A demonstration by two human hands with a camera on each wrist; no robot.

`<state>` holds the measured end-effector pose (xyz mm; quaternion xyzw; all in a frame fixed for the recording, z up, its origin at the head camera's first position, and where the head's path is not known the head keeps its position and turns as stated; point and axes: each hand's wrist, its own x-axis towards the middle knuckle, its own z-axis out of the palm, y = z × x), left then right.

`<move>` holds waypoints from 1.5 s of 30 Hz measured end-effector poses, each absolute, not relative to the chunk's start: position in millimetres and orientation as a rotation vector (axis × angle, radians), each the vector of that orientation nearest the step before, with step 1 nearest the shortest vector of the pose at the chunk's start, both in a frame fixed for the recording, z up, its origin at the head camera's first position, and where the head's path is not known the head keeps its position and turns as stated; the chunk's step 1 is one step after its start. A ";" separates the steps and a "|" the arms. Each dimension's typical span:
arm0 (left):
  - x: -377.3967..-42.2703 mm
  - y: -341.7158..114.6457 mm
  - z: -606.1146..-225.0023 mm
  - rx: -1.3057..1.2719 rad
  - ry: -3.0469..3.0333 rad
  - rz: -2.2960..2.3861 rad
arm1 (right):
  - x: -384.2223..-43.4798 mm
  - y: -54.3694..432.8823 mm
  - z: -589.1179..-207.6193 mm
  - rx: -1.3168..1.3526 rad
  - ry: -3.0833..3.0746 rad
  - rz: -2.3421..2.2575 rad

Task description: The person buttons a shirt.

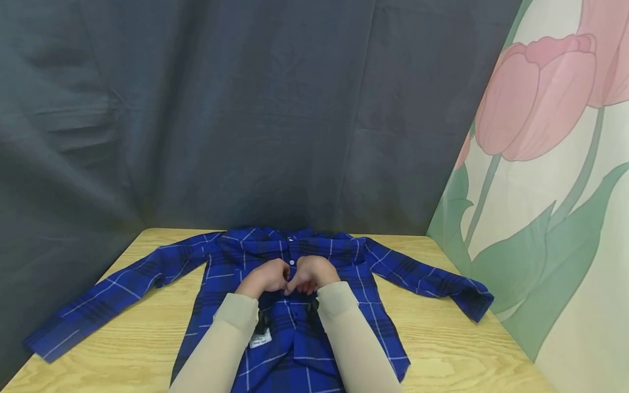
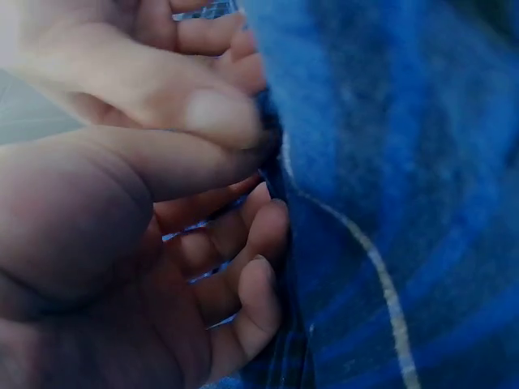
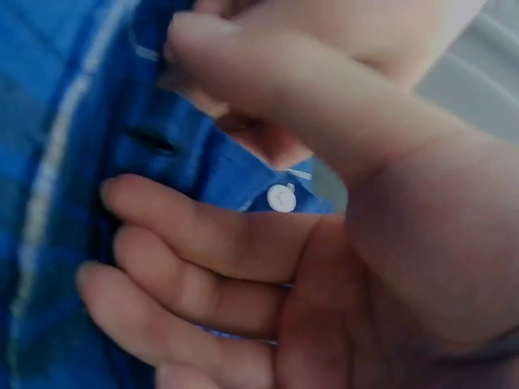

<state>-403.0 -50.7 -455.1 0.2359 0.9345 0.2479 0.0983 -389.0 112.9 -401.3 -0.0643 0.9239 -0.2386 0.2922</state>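
Observation:
A blue plaid long-sleeved shirt lies spread front side up, with its collar at the far edge. Over the middle of its front, my left hand and right hand meet at the button placket. In the left wrist view, both thumbs come together at the cloth edge, where the left hand pinches the shirt. My right hand holds the placket, its thumb near the other hand and its fingertips against the cloth. Between thumb and fingers shows a buttonhole. A white button sits just beyond.
The wooden table carries the shirt, sleeves stretched out to both sides. A dark curtain hangs behind it, and a tulip-patterned wall covering stands at the right. A white label shows beside the left forearm.

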 end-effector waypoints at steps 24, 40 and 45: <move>-388.1 -70.9 -425.3 0.665 2.542 1.161 | -392.8 136.4 -386.3 -0.281 2.549 -0.779; -377.3 -56.9 -419.9 0.601 2.534 1.179 | -393.1 148.1 -380.4 -0.414 2.431 -0.890; -376.4 -54.7 -421.0 0.559 2.557 1.162 | -397.3 145.1 -389.7 -0.406 2.421 -0.895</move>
